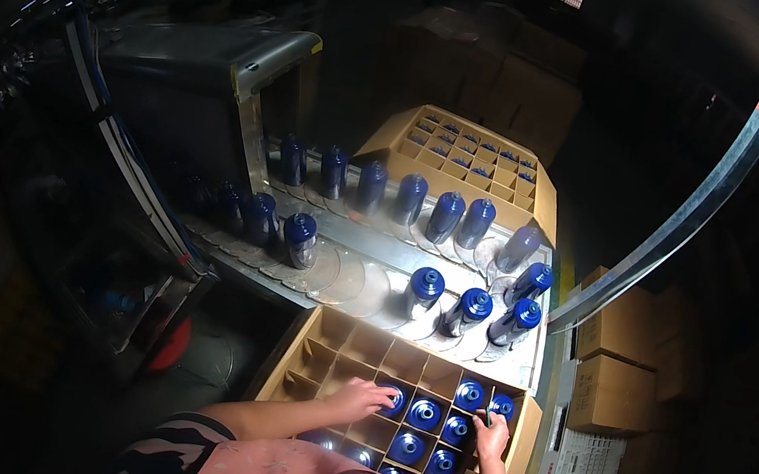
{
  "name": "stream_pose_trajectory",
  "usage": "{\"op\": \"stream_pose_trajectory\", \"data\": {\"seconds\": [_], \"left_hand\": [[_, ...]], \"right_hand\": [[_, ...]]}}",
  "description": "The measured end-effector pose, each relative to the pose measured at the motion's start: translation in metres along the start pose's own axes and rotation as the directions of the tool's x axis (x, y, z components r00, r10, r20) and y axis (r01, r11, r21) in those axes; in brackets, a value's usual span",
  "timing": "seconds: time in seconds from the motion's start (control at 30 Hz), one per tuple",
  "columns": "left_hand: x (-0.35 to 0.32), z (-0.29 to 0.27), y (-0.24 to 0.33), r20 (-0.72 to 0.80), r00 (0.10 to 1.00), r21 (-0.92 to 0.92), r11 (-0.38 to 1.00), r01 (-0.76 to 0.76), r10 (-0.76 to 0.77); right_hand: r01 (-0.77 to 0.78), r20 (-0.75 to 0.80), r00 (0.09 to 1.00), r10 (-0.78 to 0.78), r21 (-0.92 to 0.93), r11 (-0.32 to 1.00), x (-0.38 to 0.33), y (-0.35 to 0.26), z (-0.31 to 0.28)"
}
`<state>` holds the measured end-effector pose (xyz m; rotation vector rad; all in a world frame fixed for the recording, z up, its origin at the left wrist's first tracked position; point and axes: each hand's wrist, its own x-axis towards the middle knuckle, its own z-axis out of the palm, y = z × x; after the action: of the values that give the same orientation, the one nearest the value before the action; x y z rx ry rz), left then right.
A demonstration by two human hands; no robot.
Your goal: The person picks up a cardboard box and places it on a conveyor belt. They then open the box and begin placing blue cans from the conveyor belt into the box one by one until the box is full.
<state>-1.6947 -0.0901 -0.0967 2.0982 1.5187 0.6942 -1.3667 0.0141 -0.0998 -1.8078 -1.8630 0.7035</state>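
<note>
Both hands are down in the near carton (296, 365), a cardboard box split by dividers into square cells. Left hand (361, 399) lies with its fingers curled over the blue bottle (392, 400) standing in a cell of the carton's second row; the fingertips press on the cap, though whether they truly grip it cannot be told from above. Right hand (491, 438) sits toward the carton's right wall, fingers bunched on the top of another blue bottle (502, 407) in the same row, touching it; its hold is equally unclear.

Between the two hands, more blue bottles (425, 414) stand upright in the carton's cells, filling its right and near part, while the cells along its far and left sides hold none.

Just beyond the carton's far edge runs a metal conveyor (378, 247) with round clear discs, carrying loose blue bottles (472, 306) upright in two curving rows. Beyond the conveyor lies a second divided carton (396, 144), with blue caps showing in its cells. Right of the near carton, well apart, stand stacked cardboard boxes (611, 390).
</note>
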Motion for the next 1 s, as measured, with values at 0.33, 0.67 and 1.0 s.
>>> {"op": "stream_pose_trajectory", "data": {"seconds": [0.33,0.67,1.0], "left_hand": [[0.007,0.015,0.007,0.015,0.992,0.099,0.987,0.125,-0.127],[0.013,0.030,0.008,-0.197,0.974,0.023,0.992,0.124,-0.117],[0.064,-0.072,0.018,-0.276,0.947,-0.347,0.936,0.064,-0.167]], "right_hand": [[0.007,-0.010,1.000,-0.008,-0.030,1.000,-0.011,0.012,-0.009],[0.070,-0.114,0.992,-0.048,0.198,0.978,-0.028,0.034,-0.018],[-0.072,-0.031,0.996,0.085,0.300,0.951,-0.008,0.024,0.007]]}}
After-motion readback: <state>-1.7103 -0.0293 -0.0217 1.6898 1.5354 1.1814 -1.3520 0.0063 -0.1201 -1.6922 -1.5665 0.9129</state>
